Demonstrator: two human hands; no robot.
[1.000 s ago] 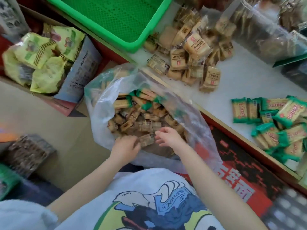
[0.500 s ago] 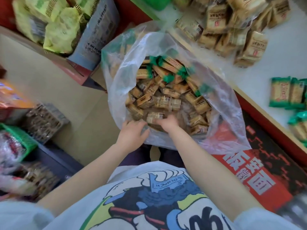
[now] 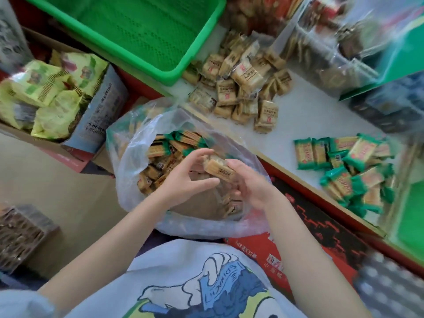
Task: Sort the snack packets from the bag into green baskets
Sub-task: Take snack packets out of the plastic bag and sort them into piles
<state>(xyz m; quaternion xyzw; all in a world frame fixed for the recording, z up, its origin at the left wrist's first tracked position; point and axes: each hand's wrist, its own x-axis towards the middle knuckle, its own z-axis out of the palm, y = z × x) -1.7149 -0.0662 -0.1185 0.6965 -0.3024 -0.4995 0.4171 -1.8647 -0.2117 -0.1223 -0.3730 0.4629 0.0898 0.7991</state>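
A clear plastic bag (image 3: pixel 128 157) full of tan and green-ended snack packets sits open below me. Above its mouth my right hand (image 3: pixel 252 182) grips a tan snack packet (image 3: pixel 218 167) by its near end. My left hand (image 3: pixel 185 177) hovers beside it with fingers spread and curved, fingertips close to the packet's far end. A green basket (image 3: pixel 128 33) stands at the top, holding nothing that I can see. On the white table (image 3: pixel 302 115) lie a pile of tan packets (image 3: pixel 241 83) and a pile of green packets (image 3: pixel 348 166).
A cardboard box of yellow-green bags (image 3: pixel 46 95) stands at left. Clear bags of other snacks (image 3: pixel 332 42) crowd the table's far right. A red printed carton (image 3: pixel 309 239) lies under the table edge, and a brown woven basket (image 3: pixel 20 235) sits at lower left.
Both hands have come up out of the bag. My right hand now holds a tan packet above the opening. The view has swung back up toward the green basket and table.
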